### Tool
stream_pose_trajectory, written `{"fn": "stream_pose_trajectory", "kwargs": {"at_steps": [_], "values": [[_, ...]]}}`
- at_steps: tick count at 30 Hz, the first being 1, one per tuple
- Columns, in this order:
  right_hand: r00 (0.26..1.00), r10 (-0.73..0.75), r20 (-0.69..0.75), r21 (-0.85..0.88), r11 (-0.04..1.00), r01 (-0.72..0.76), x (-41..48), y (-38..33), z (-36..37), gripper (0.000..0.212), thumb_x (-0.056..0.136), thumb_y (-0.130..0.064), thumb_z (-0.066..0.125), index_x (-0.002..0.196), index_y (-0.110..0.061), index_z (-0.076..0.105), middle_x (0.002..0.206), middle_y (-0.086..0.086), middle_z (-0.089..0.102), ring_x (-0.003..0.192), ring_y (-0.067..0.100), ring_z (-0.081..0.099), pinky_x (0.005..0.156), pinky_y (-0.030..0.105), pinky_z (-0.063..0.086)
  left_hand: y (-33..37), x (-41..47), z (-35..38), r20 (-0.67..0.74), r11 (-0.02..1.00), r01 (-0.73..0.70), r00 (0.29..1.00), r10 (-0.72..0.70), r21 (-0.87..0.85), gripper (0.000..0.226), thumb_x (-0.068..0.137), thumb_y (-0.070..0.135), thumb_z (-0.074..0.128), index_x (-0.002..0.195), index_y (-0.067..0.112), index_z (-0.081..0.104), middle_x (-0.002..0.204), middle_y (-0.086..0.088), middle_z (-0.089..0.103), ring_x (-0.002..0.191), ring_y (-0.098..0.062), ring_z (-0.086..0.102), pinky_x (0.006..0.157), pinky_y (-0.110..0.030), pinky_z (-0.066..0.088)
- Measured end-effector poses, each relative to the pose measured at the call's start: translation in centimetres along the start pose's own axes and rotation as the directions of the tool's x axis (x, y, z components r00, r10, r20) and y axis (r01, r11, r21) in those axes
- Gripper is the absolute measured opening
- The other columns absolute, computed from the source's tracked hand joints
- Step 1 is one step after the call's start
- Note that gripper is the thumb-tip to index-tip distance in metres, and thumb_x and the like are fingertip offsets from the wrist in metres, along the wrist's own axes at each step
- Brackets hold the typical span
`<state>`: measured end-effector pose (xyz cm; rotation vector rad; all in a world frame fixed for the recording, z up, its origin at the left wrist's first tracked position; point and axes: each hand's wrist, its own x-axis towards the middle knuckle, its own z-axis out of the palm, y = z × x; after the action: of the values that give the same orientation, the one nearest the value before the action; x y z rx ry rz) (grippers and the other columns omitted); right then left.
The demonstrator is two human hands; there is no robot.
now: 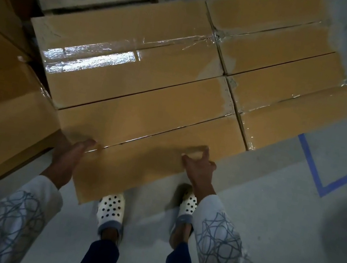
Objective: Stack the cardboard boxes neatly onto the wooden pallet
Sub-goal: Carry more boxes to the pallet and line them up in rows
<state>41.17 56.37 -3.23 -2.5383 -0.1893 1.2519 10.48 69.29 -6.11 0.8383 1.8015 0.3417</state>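
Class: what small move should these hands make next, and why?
Probably let go: the long brown cardboard box lies against the taped cardboard box behind it, flush with the neighbouring row, while the left hand and right hand grip its near edge.

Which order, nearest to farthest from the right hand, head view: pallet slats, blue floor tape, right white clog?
1. Right white clog, below the right hand gripping the near cardboard box.
2. Blue floor tape, on the right.
3. Pallet slats, top left.
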Motion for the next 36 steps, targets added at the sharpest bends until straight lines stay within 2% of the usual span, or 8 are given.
{"fn": "stream_pose_trajectory", "kwargs": {"at_steps": [4,7,10,16,22,29,34,36], "values": [[1.000,-0.017,-0.013,-0.103,0.995,0.016,-1.7,-1.0,-1.2,0.086,0.093,-0.045,0.069,0.163,-0.032,0.019,0.168,0.019,0.001,0.152,0.044,0.015,0.119,0.053,0.026,0.8,-1.8,0.0,-0.135,0.984,-0.072,0.986,0.094,0.162,0.122,0.056,0.064,0.086,0.157,0.026,0.028,0.157,-0.006,0.043,0.140,-0.030,0.047,0.113,-0.057,0.041],[0.994,-0.108,-0.016,-0.107,0.989,0.105,-4.8,-2.0,-2.9,0.082,0.095,-0.042,0.069,0.163,-0.031,0.025,0.171,0.014,0.001,0.155,0.040,0.012,0.119,0.052,0.026,2.7,-6.9,1.0,-0.057,0.950,-0.156,0.982,0.177,0.271,0.109,0.080,0.040,0.085,0.164,0.020,0.018,0.168,-0.006,0.024,0.152,-0.026,0.028,0.123,-0.049,0.027],[0.975,-0.222,-0.005,-0.111,0.969,0.220,-9.2,-2.7,-5.2,0.076,0.095,-0.041,0.069,0.161,-0.029,0.032,0.171,0.013,0.009,0.156,0.034,0.012,0.119,0.048,0.025,4.4,-12.8,1.7,0.018,0.932,-0.239,0.970,0.243,0.272,0.099,0.082,0.030,0.086,0.161,0.017,0.028,0.165,-0.007,0.030,0.151,-0.026,0.031,0.124,-0.046,0.028],[0.901,-0.418,0.115,-0.111,0.896,0.430,-20.8,-4.3,-12.2,0.069,0.095,-0.040,0.070,0.156,-0.027,0.041,0.166,0.013,0.027,0.153,0.029,0.021,0.120,0.045,0.024,9.5,-28.8,0.7,0.097,0.952,-0.245,0.968,0.231,0.181,0.087,0.084,0.036,0.082,0.157,0.024,0.037,0.161,-0.001,0.038,0.146,-0.024,0.035,0.119,-0.050,0.035],[0.784,-0.598,0.166,-0.010,0.794,0.607,-32.6,-6.0,-20.3,0.049,0.096,-0.035,0.071,0.143,-0.021,0.059,0.147,0.005,0.055,0.139,0.021,0.044,0.117,0.038,0.034,13.4,-42.0,-2.7,-0.035,0.943,-0.325,0.944,0.328,0.069,0.077,0.086,0.038,0.082,0.152,0.029,0.045,0.152,0.002,0.046,0.139,-0.017,0.041,0.115,-0.041,0.039],[0.478,-0.712,0.515,-0.071,0.520,0.851,-42.9,-9.9,-21.2,0.036,0.097,-0.034,0.070,0.131,-0.025,0.068,0.138,0.001,0.062,0.130,0.023,0.053,0.104,0.033,0.041,11.7,-53.4,-9.6,-0.255,0.912,-0.398,0.876,0.410,0.101,0.067,0.085,0.045,0.079,0.143,0.030,0.051,0.137,0.012,0.053,0.129,-0.011,0.044,0.111,-0.038,0.039],[0.250,-0.727,0.640,0.021,0.341,0.940,-51.3,-12.9,-17.5,0.033,0.100,-0.038,0.065,0.131,-0.027,0.065,0.125,-0.010,0.059,0.119,0.014,0.056,0.084,0.027,0.044,7.8,-57.5,-15.4,-0.491,0.954,-0.296,0.840,0.230,-0.059,0.060,0.087,0.041,0.079,0.141,0.027,0.056,0.131,0.012,0.062,0.123,-0.008,0.052,0.107,-0.038,0.045],[0.161,-0.695,0.701,0.062,0.284,0.957,-54.6,-12.4,-15.2,0.035,0.101,-0.040,0.063,0.134,-0.029,0.063,0.131,-0.009,0.059,0.118,0.010,0.053,0.090,0.029,0.045,6.0,-58.7,-17.3,-0.589,0.945,-0.292,0.793,0.153,-0.147,0.058,0.087,0.042,0.079,0.139,0.029,0.058,0.125,0.014,0.065,0.119,-0.005,0.056,0.102,-0.034,0.048]]}}
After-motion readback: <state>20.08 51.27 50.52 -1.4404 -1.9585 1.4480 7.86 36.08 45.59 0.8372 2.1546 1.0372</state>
